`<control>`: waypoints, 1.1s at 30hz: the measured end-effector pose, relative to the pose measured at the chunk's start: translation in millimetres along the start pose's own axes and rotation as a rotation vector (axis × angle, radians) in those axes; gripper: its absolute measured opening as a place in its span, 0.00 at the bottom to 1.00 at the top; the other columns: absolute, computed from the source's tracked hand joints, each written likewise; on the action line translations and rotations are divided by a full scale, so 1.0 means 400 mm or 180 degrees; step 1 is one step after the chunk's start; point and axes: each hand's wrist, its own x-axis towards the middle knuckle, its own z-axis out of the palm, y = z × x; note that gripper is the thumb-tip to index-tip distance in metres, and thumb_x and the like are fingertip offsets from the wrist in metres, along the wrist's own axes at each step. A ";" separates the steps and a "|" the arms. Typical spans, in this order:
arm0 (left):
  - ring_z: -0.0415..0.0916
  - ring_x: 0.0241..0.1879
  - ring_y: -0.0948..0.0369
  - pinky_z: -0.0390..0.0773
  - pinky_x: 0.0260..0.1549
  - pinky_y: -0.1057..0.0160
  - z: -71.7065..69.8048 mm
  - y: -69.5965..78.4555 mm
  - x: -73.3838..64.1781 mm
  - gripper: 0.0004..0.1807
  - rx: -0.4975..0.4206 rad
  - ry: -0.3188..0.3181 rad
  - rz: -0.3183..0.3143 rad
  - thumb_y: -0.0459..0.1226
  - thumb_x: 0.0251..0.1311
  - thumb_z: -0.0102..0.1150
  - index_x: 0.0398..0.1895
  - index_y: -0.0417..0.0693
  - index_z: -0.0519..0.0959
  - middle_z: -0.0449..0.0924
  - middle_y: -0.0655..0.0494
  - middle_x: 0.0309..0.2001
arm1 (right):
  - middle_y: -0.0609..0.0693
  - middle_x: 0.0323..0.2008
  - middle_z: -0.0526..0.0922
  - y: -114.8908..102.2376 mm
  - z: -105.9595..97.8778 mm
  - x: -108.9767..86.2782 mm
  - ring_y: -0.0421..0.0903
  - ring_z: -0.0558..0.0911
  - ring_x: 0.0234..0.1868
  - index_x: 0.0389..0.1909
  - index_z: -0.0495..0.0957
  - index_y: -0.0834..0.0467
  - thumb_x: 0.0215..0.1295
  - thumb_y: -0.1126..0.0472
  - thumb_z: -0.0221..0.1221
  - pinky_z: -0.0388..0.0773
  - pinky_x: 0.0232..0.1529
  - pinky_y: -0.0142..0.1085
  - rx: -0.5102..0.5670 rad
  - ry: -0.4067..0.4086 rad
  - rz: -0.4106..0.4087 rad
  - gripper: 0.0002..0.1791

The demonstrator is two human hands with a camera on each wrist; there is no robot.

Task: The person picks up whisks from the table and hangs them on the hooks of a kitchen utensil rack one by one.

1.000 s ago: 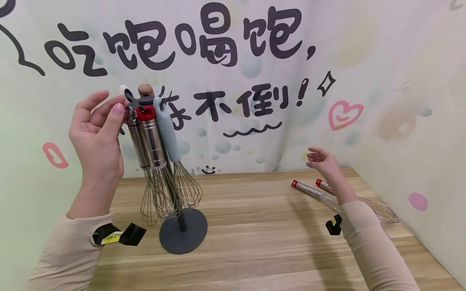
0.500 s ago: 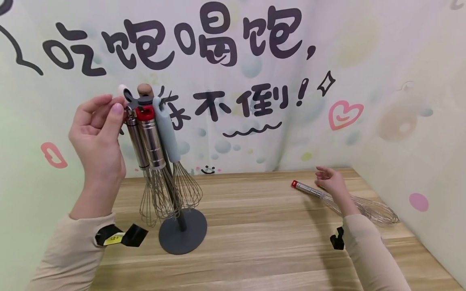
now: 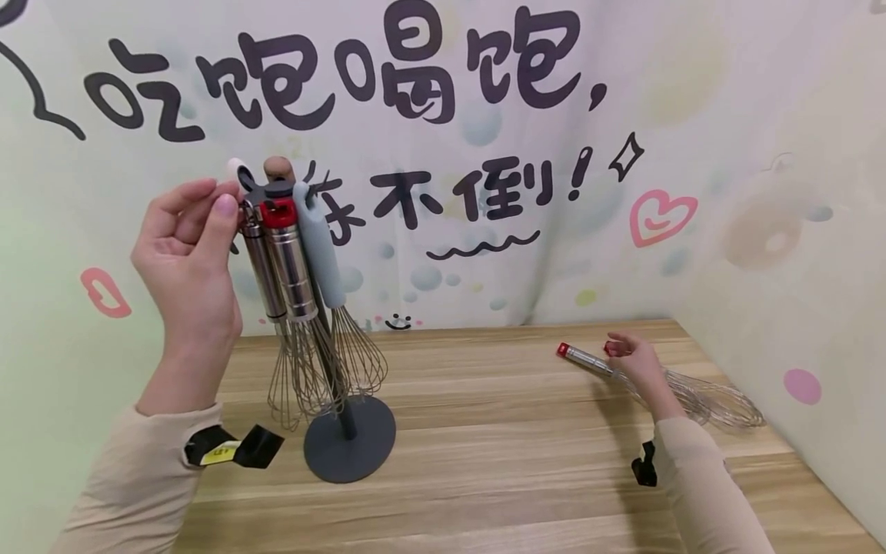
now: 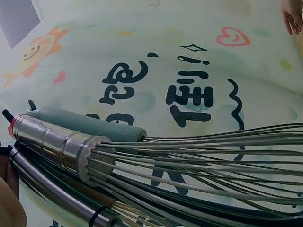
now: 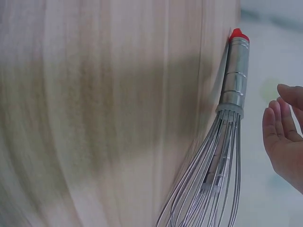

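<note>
A dark grey whisk stand (image 3: 350,442) stands upright at left, hung with several whisks. Facing me are a steel whisk with a red end (image 3: 292,265), a slimmer steel whisk (image 3: 263,261) and a pale blue-handled whisk (image 3: 321,254). My left hand (image 3: 190,254) pinches the stand's top at a hook beside the slim whisk's ring; the hand partly hides the grip. At right, two steel whisks with red ends lie on the table. My right hand (image 3: 638,365), fingers loosely bent and holding nothing, hovers over the farther one, hiding its handle; the nearer whisk (image 5: 234,75) shows fully handled.
The wooden table (image 3: 471,462) meets a printed wall hanging (image 3: 429,154) at the back and a pale side wall (image 3: 796,269) at right. Black tape pieces (image 3: 258,446) stick out from both sleeves.
My right hand has come down and slightly to the right, to just above the two lying whisks. The left hand keeps its place at the stand's top.
</note>
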 end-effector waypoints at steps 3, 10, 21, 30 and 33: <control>0.84 0.36 0.58 0.82 0.40 0.68 0.000 -0.002 -0.001 0.13 0.0039 -0.0028 0.0053 0.24 0.48 0.68 0.38 0.32 0.79 0.87 0.47 0.32 | 0.76 0.57 0.71 0.006 -0.001 -0.002 0.28 0.76 0.38 0.64 0.60 0.76 0.58 0.76 0.56 0.72 0.37 0.15 -0.0089 -0.0014 0.0037 0.32; 0.84 0.36 0.58 0.82 0.40 0.68 -0.004 -0.003 0.000 0.12 0.0098 -0.0058 0.0093 0.24 0.48 0.67 0.38 0.33 0.79 0.87 0.48 0.32 | 0.76 0.60 0.67 0.027 -0.001 -0.005 0.68 0.70 0.61 0.66 0.58 0.74 0.59 0.76 0.53 0.74 0.38 0.18 -0.0300 -0.0117 0.0215 0.32; 0.84 0.35 0.58 0.82 0.39 0.67 -0.001 -0.004 0.003 0.12 0.0098 -0.0052 0.0097 0.24 0.48 0.67 0.38 0.33 0.79 0.87 0.47 0.32 | 0.76 0.60 0.67 0.050 -0.003 0.006 0.69 0.70 0.61 0.65 0.59 0.73 0.54 0.76 0.51 0.76 0.45 0.33 -0.0583 -0.0135 0.0201 0.34; 0.83 0.35 0.58 0.82 0.39 0.67 -0.006 -0.001 0.003 0.11 0.0070 -0.0069 0.0100 0.23 0.49 0.66 0.38 0.32 0.79 0.87 0.47 0.32 | 0.77 0.55 0.71 0.059 0.005 0.021 0.70 0.73 0.56 0.60 0.64 0.76 0.47 0.77 0.52 0.78 0.48 0.45 -0.0827 -0.0025 -0.0018 0.33; 0.83 0.35 0.57 0.83 0.40 0.67 -0.007 -0.001 0.003 0.12 0.0079 -0.0067 0.0093 0.23 0.49 0.66 0.38 0.32 0.79 0.87 0.47 0.32 | 0.77 0.52 0.73 0.068 0.010 0.026 0.70 0.74 0.53 0.56 0.66 0.77 0.45 0.77 0.54 0.77 0.48 0.49 -0.0977 -0.0048 -0.0136 0.31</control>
